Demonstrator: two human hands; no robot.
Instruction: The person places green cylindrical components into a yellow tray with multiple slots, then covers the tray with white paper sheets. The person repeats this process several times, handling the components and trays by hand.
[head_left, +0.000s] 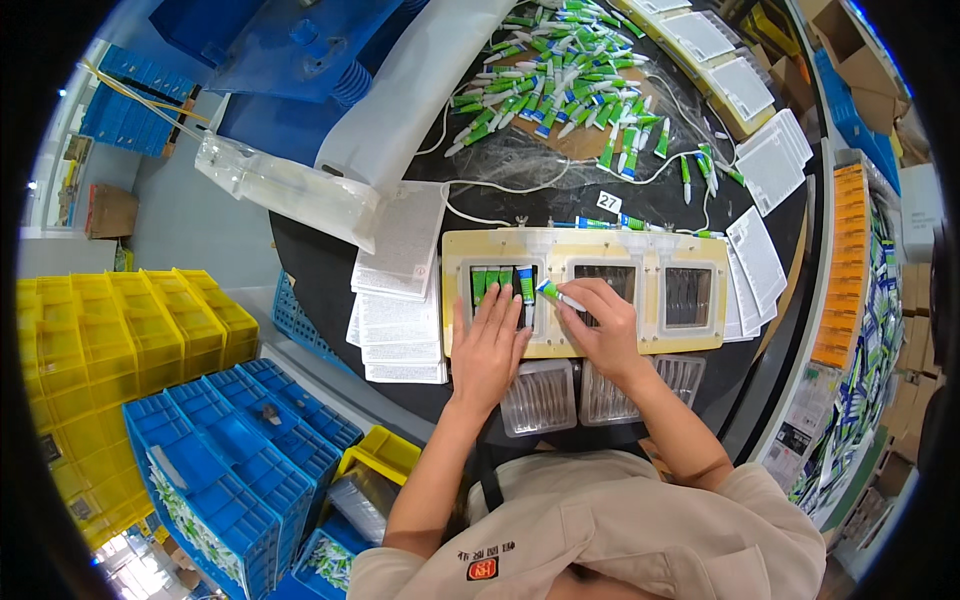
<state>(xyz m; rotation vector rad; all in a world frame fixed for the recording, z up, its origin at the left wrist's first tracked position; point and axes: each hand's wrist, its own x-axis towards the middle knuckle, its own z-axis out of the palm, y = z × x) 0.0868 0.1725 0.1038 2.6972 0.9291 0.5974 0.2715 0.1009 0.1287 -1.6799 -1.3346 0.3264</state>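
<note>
A cream fixture plate (585,246) with three rectangular pockets lies on the dark table. Its left pocket holds several green-and-white tubes (497,281) standing side by side. My left hand (490,345) lies flat with fingers apart on the plate, fingertips at the lower edge of that pocket. My right hand (604,325) pinches one small green-capped tube (556,293) over the bar between the left and middle pockets. The middle pocket (606,278) and right pocket (688,295) show clear ribbed trays.
A heap of loose green tubes (560,90) lies at the table's far side. Stacks of white cards (400,300) sit left of the plate, more (760,260) on the right. Clear blister trays (540,398) rest near me. Blue (230,460) and yellow crates (110,340) stand at left.
</note>
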